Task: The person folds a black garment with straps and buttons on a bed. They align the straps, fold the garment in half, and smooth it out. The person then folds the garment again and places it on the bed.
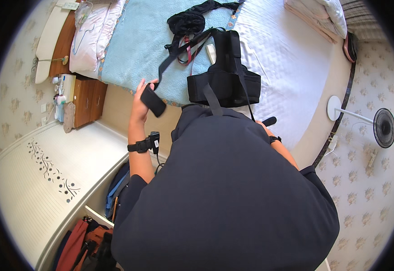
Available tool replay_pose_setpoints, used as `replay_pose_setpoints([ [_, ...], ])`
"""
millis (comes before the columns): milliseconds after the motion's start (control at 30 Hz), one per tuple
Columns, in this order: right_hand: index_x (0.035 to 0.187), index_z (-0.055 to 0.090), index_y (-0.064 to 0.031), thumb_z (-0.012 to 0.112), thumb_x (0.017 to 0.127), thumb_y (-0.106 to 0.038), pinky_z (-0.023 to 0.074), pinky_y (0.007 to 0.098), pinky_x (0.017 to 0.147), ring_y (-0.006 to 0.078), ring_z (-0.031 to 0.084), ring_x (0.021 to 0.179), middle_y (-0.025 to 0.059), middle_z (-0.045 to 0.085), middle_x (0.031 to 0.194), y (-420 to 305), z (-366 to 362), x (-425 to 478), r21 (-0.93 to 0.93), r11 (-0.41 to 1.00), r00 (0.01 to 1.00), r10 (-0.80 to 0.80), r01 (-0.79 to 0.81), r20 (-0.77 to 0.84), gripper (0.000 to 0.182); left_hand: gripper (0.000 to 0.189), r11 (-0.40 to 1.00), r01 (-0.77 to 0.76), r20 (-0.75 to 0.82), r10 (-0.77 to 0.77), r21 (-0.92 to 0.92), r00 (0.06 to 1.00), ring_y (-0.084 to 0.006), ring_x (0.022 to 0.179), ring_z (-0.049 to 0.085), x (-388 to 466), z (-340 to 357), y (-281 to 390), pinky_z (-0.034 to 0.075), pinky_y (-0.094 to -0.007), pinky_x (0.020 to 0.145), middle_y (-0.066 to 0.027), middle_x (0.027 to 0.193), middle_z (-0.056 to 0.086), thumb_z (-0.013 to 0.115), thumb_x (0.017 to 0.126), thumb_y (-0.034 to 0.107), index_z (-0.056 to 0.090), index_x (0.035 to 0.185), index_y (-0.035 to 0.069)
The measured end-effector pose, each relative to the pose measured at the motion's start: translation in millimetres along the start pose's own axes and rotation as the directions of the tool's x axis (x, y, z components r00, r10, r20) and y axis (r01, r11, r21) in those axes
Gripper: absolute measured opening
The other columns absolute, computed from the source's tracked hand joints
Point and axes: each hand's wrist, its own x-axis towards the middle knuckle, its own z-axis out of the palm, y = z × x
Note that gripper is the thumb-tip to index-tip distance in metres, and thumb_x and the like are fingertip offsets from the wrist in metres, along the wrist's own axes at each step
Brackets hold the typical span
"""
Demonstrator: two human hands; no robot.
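A black back brace with a wide waist band and an upright back panel lies at the bed's near edge. My left hand is raised left of it, holding a black strap near its wide, padded end. That strap runs up over the blue blanket towards the top of the brace. My right hand is mostly hidden by the dark shirt. A second thin strap runs down to it from the brace, and a rounded black strap end sticks out beside it.
Black mesh fabric, a red strap and a white device lie on the blue blanket. A wooden nightstand stands left, a pedestal fan right. Below left, an opened wardrobe compartment holds clothes.
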Motion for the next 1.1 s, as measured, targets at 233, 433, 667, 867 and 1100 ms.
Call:
replay_pose_setpoints([
  [233, 0.128, 0.051, 0.0063, 0.06, 0.086, -0.034, 0.051, 0.0405, 0.077, 0.0316, 0.064, 0.085, 0.0223, 0.065, 0.107, -11.7, -33.3, 55.7, -0.084, 0.934, 0.919, 0.357, -0.347, 0.166, 0.059, 0.033, 0.988, 0.145, 0.464, -0.155, 0.056, 0.872, -0.0174, 0.113, 0.061, -20.8, 25.4, 18.6, 0.046, -0.0308, 0.102, -0.0115, 0.128, 0.063, 0.057, 0.093, 0.0, 0.066, 0.124, 0.004],
  [433, 0.15, 0.029, -0.0021, 0.064, 0.085, -0.028, 0.0509, 0.033, 0.065, 0.0194, 0.06, 0.07, 0.0134, 0.06, 0.1, -75.8, -49.4, 52.7, 0.165, 0.978, 0.981, 0.102, -0.129, 0.164, 0.078, 0.03, 0.996, 0.088, 0.708, -0.038, -0.034, 0.705, -0.0178, 0.113, 0.061, -29.8, 50.1, 35.7, 0.05, -0.0293, 0.097, -0.0134, 0.134, 0.059, 0.064, 0.087, -0.003, 0.069, 0.116, 0.0],
  [667, 0.126, 0.055, 0.0033, 0.059, 0.082, -0.022, 0.0504, 0.0335, 0.074, 0.0186, 0.063, 0.079, 0.0107, 0.067, 0.093, -15.8, -28.3, 64.3, 0.132, 0.985, 0.976, 0.083, -0.111, 0.202, 0.051, 0.034, 0.973, 0.214, 0.67, -0.103, -0.084, 0.735, -0.0164, 0.117, 0.058, -36.2, 62.2, 29.8, 0.047, -0.0305, 0.101, -0.0123, 0.141, 0.052, 0.069, 0.083, 0.004, 0.065, 0.117, 0.0],
  [867, 0.098, 0.066, 0.0017, 0.067, 0.086, -0.022, 0.0516, 0.033, 0.075, 0.0185, 0.062, 0.082, 0.0103, 0.067, 0.086, 49.2, -22.7, 17.9, 0.214, 0.963, 0.938, 0.087, -0.166, 0.334, 0.027, 0.033, 0.987, 0.149, 0.635, -0.075, -0.063, 0.769, -0.0175, 0.122, 0.053, -42.2, 61.1, 20.1, 0.042, -0.0316, 0.104, -0.014, 0.144, 0.049, 0.069, 0.083, 0.006, 0.065, 0.115, -0.001],
  [1100, 0.098, 0.066, 0.0016, 0.068, 0.086, -0.022, 0.0516, 0.0329, 0.075, 0.0183, 0.062, 0.082, 0.0103, 0.067, 0.086, 83.6, -11.9, -55.9, 0.226, 0.924, 0.926, 0.236, -0.307, 0.294, 0.026, 0.026, 0.9, 0.43, 0.73, -0.247, -0.071, 0.637, -0.0249, 0.119, 0.057, -44.5, 58.7, 12.6, 0.042, -0.0327, 0.103, -0.0197, 0.133, 0.058, 0.051, 0.088, 0.008, 0.071, 0.099, -0.004],
])
